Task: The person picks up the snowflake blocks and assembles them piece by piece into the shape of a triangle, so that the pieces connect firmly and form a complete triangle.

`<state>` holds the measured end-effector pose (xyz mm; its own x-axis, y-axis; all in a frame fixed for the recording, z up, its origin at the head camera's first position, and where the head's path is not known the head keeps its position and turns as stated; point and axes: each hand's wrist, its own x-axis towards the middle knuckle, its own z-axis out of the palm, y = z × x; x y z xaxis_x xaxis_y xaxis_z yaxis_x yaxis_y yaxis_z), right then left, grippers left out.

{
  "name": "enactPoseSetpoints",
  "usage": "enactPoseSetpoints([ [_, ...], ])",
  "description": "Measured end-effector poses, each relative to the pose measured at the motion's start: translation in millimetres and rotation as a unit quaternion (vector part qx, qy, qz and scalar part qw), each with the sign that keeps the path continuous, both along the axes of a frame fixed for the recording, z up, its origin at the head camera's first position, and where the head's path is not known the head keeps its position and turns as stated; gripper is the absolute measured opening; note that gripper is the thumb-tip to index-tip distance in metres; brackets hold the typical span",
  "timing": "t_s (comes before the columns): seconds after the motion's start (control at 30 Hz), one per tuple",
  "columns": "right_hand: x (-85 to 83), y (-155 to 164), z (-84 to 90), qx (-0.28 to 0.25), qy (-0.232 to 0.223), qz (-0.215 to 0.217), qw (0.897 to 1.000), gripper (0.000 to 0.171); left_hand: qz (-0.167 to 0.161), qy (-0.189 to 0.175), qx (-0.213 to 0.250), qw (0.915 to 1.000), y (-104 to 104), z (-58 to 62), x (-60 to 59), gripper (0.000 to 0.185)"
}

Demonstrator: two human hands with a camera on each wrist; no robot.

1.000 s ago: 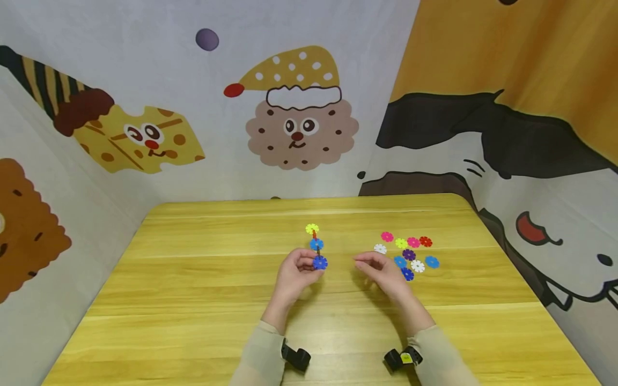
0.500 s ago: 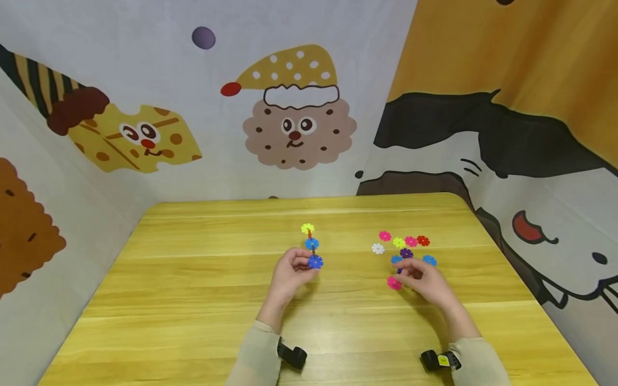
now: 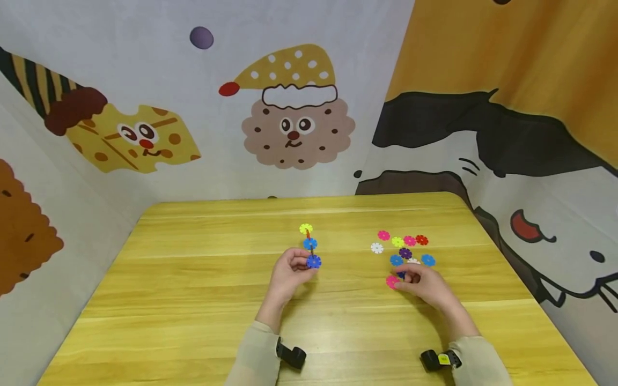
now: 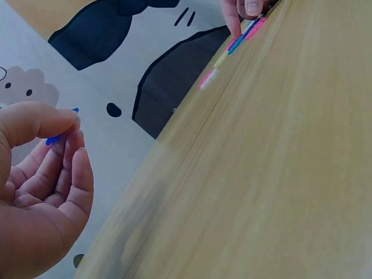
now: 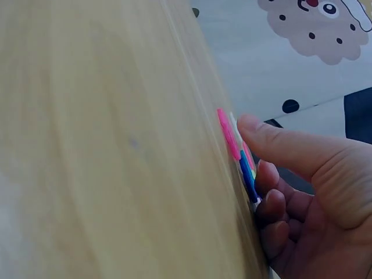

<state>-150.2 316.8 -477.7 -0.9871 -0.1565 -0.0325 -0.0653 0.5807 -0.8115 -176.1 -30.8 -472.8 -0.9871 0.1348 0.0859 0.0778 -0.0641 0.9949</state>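
Note:
In the head view my left hand [image 3: 287, 276] pinches the blue notched disc [image 3: 314, 261] at the near end of a chain of snowflake discs. Beyond it the chain runs through a dark edge-on piece, a light blue disc [image 3: 310, 243] and a red edge-on piece to a yellow disc [image 3: 306, 229]. My right hand [image 3: 425, 284] reaches down over the loose discs, fingers bent. A pink disc [image 3: 392, 282] lies by its thumb, and a dark blue disc [image 3: 401, 275] is partly hidden under its fingers. The right wrist view shows thumb and fingertips apart beside that pink disc [image 5: 228, 133].
Several loose discs lie beyond my right hand: a white one [image 3: 377, 248], a purple one [image 3: 405, 253], a red one [image 3: 421, 240] and a light blue one [image 3: 428, 260] among them. The wooden table [image 3: 193, 300] meets a cartoon-printed cloth [image 3: 217, 134] behind.
My right hand has moved right, from the middle of the table to the loose discs, and the pink disc now shows by its thumb. The left hand keeps hold of the chain.

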Motion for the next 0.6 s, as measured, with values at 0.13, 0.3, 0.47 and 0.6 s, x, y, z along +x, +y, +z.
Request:
enactPoseSetpoints([
  [0.13,-0.9,-2.2,-1.4,0.013,0.004,0.005,1.0,0.034,-0.002,0.005,-0.005,1.0,-1.7,0.4,1.4,0.037],
  [0.3,-1.6,-3.7,-3.6,0.033,0.007,0.005,0.999,0.032,-0.003,0.003,-0.006,1.0,-2.3,-0.5,1.0,0.036],
  [0.47,-1.4,-4.8,-3.5,0.048,0.012,0.004,0.999,0.029,-0.002,0.004,0.0,1.0,-0.7,-1.5,0.5,0.036],
  [0.6,-0.3,-5.6,-1.7,0.051,0.007,0.004,0.999,0.026,-0.002,0.004,0.005,1.0,0.7,-1.7,0.8,0.036],
])
